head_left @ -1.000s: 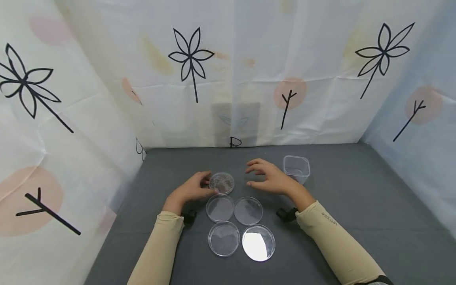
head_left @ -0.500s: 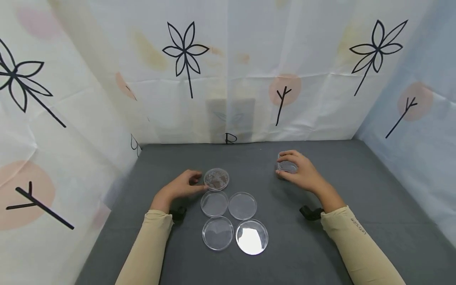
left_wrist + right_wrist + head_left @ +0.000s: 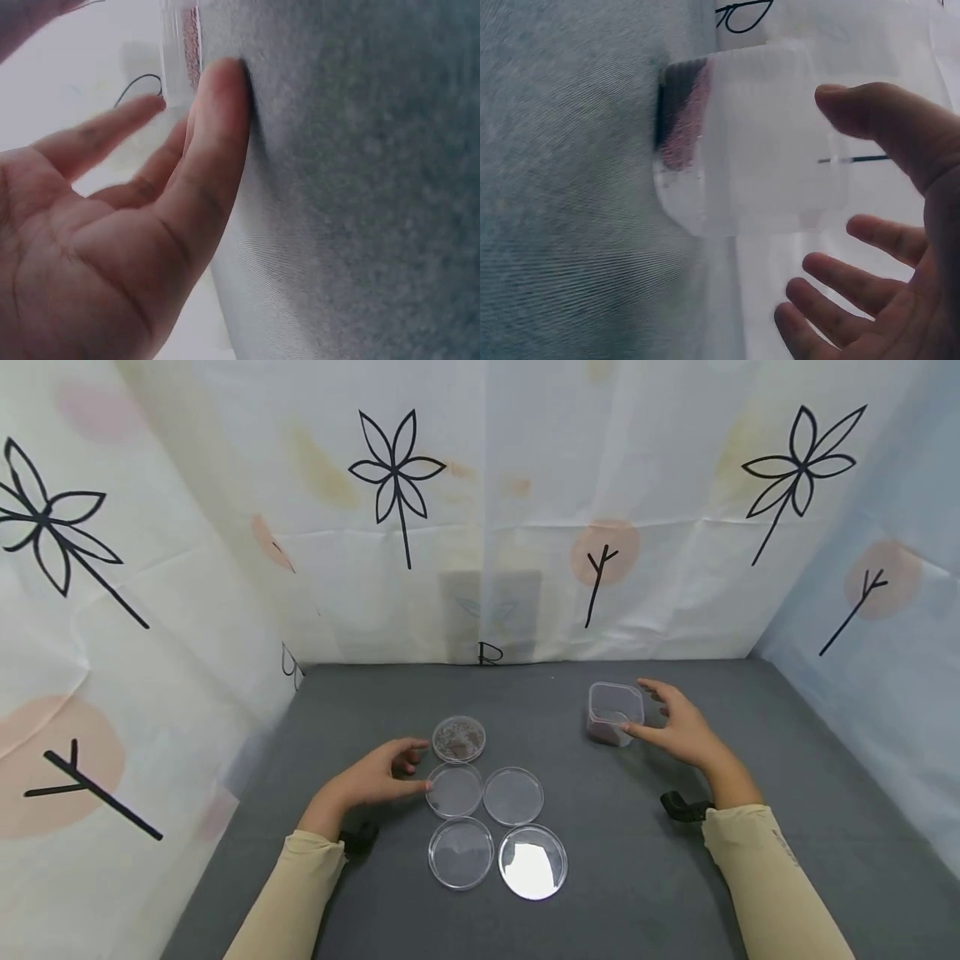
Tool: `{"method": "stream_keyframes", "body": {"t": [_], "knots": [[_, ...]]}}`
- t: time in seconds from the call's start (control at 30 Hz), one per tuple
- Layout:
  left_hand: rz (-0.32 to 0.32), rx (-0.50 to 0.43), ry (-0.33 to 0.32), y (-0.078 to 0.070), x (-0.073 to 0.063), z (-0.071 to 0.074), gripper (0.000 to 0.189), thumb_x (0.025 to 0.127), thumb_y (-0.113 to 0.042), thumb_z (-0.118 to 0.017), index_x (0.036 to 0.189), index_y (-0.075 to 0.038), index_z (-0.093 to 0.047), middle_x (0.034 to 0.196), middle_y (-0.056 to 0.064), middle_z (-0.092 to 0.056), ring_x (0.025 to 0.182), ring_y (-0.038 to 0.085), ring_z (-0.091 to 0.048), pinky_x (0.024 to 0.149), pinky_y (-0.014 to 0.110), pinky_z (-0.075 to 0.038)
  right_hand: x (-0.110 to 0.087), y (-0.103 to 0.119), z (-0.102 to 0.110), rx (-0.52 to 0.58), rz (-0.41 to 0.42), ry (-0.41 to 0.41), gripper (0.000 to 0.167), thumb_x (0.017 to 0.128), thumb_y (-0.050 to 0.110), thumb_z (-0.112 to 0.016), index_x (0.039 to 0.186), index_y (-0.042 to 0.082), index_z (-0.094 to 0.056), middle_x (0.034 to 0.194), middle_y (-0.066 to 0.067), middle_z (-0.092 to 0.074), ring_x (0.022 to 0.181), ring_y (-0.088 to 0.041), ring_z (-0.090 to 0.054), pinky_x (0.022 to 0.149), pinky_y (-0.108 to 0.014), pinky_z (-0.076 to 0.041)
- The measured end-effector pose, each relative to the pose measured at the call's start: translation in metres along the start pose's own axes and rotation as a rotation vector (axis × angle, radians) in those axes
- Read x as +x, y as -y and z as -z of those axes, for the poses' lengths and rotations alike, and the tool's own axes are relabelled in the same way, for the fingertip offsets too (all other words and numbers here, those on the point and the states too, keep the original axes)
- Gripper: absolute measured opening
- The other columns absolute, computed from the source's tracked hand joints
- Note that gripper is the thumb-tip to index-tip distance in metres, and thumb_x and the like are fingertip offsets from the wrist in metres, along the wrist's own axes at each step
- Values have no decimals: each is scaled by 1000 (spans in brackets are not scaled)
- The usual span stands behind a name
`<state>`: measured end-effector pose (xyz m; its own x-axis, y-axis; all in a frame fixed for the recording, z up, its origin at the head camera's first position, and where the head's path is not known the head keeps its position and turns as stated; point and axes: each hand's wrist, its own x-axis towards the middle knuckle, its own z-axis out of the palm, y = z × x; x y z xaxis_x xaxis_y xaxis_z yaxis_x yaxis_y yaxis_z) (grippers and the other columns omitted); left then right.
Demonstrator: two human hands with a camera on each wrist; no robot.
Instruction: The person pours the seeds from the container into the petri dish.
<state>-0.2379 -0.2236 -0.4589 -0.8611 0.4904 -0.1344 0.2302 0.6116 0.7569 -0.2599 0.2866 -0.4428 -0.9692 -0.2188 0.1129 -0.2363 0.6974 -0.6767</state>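
Observation:
My left hand (image 3: pixel 371 777) hovers low with loosely bent fingers at the left of a clear round petri dish (image 3: pixel 459 739) that has reddish-brown grains in it. In the left wrist view, the thumb and fingertips lie close below that dish (image 3: pixel 174 56). A clear square plastic tub (image 3: pixel 617 700) stands farther right, with reddish grains (image 3: pixel 686 120) heaped along one side of its bottom. Right beside it, my right hand (image 3: pixel 678 731) is spread, the thumb overlapping the tub's near corner. In the right wrist view, the fingers stand apart from the tub and hold nothing.
Nearer me, several clear petri dishes lie close together: a left one (image 3: pixel 454 792), a right one (image 3: pixel 513 797), a front left one (image 3: pixel 461 853) and a shiny front right one (image 3: pixel 532 862). A patterned white cloth (image 3: pixel 360 618) hangs behind the grey tabletop (image 3: pixel 615 877).
My right hand went right to the tub, closed round it, then opened and drew off to its right. My left hand has slid back a little from the grain-filled dish.

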Motion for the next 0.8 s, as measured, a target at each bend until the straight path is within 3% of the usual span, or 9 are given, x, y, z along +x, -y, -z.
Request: {"method": "stream_keyframes", "body": {"t": [0.17, 0.33, 0.43, 0.53, 0.6, 0.67, 0.8], "knots": [[-31, -102, 65, -3, 0, -7, 90, 83, -20, -93, 158, -2, -45, 140, 23, -56, 123, 34, -61, 95, 39, -62, 5, -7, -7, 140, -39, 89, 105, 96, 21, -81, 171, 5, -9, 172, -33, -17, 154, -58, -26, 118, -70, -41], [-42, -167, 63, -8, 5, -13, 90, 76, -13, -97, 151, 0, -49, 135, 23, -56, 118, 31, -60, 90, 31, -64, 8, -7, -13, 190, -44, 73, 102, 97, 15, -80, 170, 1, -11, 170, -35, -19, 151, -60, -32, 113, -71, -45], [-39, -129, 49, -11, 5, -15, 84, 74, -14, -97, 145, 0, -54, 133, 21, -59, 115, 30, -61, 89, 30, -64, 8, -8, -14, 190, -47, 47, 98, 96, 14, -80, 169, 0, -16, 168, -35, -26, 149, -58, -38, 109, -68, -50], [-32, -96, 49, -12, 5, -16, 79, 74, -14, -97, 142, 0, -58, 133, 20, -61, 115, 30, -62, 89, 30, -64, 9, -9, -16, 210, -36, 24, 96, 94, 12, -82, 167, 0, -21, 166, -33, -33, 146, -54, -43, 102, -48, -60], [-24, -82, 48, -13, 4, -17, 78, 75, -14, -97, 142, 0, -60, 134, 19, -62, 115, 29, -62, 89, 30, -64, 9, -9, -18, 237, -26, 5, 95, 92, 9, -84, 166, 0, -24, 164, -32, -37, 144, -52, -47, 95, -33, -61], [-20, -79, 47, -13, 4, -17, 78, 74, -15, -98, 142, -1, -60, 134, 18, -62, 115, 29, -62, 90, 31, -64, 9, -8, -19, 248, -16, -17, 95, 89, 8, -86, 163, 0, -28, 161, -31, -39, 143, -51, -48, 92, -26, -61], [-19, -75, 45, -14, 5, -17, 78, 74, -15, -98, 142, -2, -61, 134, 17, -62, 115, 28, -62, 90, 32, -65, 9, -1, -25, 243, 12, -52, 93, 85, 6, -89, 157, -1, -32, 154, -30, -43, 142, -52, -48, 100, -49, -62]]}}
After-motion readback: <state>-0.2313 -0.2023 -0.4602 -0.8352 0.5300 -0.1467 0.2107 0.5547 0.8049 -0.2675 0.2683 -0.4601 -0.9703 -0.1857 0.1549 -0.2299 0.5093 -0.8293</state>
